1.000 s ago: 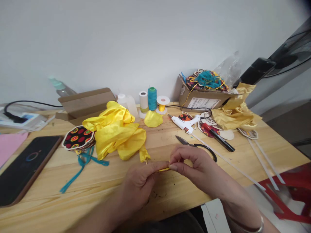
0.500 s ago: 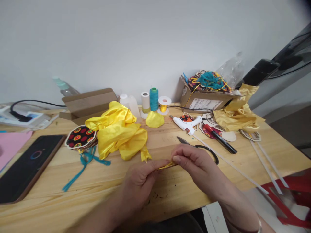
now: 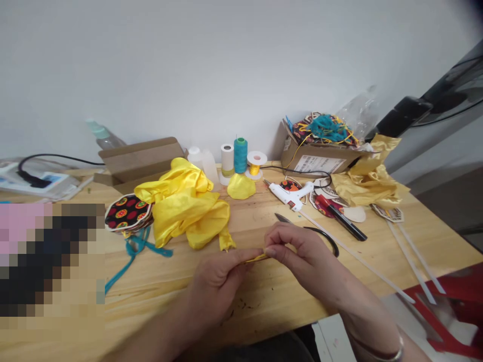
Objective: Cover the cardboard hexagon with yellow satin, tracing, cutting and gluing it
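Observation:
Low over the front of the wooden table (image 3: 158, 311), my left hand (image 3: 217, 279) is closed on a thin flat piece with a yellow edge (image 3: 256, 259). The piece is seen almost edge-on, and most of it lies behind my fingers. At its right end my right hand (image 3: 302, 256) pinches with thumb and forefinger; what sits between those fingertips is too small to make out. Just beyond my hands lies a crumpled heap of yellow satin fabric (image 3: 188, 216). Black-handled scissors (image 3: 327, 239) lie partly hidden behind my right hand.
A white glue gun (image 3: 290, 196) lies behind the scissors, beside a black marker (image 3: 347, 223). Thread spools (image 3: 240, 156) stand near the wall. An overfilled cardboard box (image 3: 320, 158) is at back right. Patterned, tasselled pieces (image 3: 128, 213) are stacked on the left.
My right fingertips have shifted very slightly left along the yellow-edged piece. My left hand keeps its hold. The view has moved a little.

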`<control>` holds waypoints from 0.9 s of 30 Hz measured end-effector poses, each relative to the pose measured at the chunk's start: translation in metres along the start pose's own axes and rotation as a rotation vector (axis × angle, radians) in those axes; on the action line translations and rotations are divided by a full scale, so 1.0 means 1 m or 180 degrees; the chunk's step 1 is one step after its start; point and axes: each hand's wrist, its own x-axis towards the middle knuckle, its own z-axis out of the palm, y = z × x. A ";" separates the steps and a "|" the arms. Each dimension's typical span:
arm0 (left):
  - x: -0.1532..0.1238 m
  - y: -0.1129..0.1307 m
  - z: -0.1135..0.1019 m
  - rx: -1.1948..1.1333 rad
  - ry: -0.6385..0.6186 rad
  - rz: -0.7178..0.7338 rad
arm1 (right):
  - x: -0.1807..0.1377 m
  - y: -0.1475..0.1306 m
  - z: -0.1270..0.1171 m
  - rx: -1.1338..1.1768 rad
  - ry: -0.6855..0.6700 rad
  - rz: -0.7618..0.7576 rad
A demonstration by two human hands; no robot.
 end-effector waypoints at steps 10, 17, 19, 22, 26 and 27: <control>0.010 0.015 -0.012 -0.0911 0.0186 -0.0776 | 0.022 -0.007 0.002 0.0015 0.0194 -0.0111; 0.014 0.000 -0.008 -0.1929 0.0149 -0.1159 | 0.032 0.007 0.009 0.0531 0.0336 0.0157; 0.014 -0.006 -0.008 -0.2328 0.0156 -0.1166 | 0.031 0.013 0.011 0.0739 0.0374 0.0119; 0.014 -0.012 -0.008 -0.2701 0.0215 -0.1162 | 0.029 0.017 0.014 0.0953 0.0170 0.0162; 0.013 -0.015 -0.010 -0.2744 0.0270 -0.1122 | 0.027 0.019 0.018 0.1009 0.0070 0.0299; 0.012 -0.015 -0.010 -0.2697 0.0286 -0.1113 | 0.027 0.019 0.018 0.0965 0.0095 0.0290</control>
